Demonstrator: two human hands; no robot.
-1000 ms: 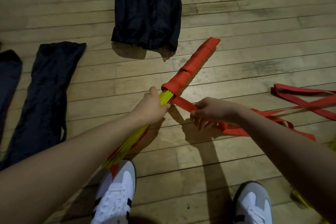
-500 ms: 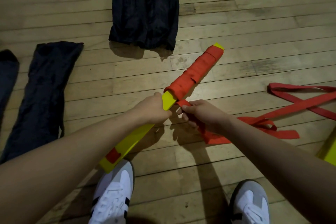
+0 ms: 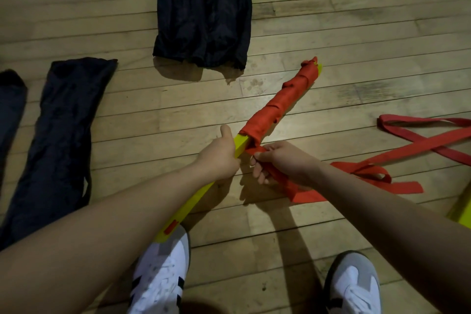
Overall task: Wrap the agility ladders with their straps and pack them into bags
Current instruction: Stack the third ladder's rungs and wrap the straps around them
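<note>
We hold the bundled yellow ladder rungs (image 3: 196, 194) slantwise over the wooden floor (image 3: 356, 20). Left hand (image 3: 219, 158) is fisted round the bare yellow part, thumb up along it. Right hand (image 3: 277, 160) pinches the red strap (image 3: 356, 168) just below the wrapped section (image 3: 277, 104), which covers the far half.

Risks, as we judge them: if the right hand lets the tension go, the last turns could slacken and slide down the bare plastic. The far turns already look lumpy and may bunch further. Loose strap lies in loops on the floor to our right and could knot or snag as it feeds in.

Around: one dark bag (image 3: 204, 13) lies ahead, another (image 3: 56, 140) to the left, a third dark shape at the left edge. White sneakers (image 3: 163, 275) below; the near rung end sits just over the left one.
</note>
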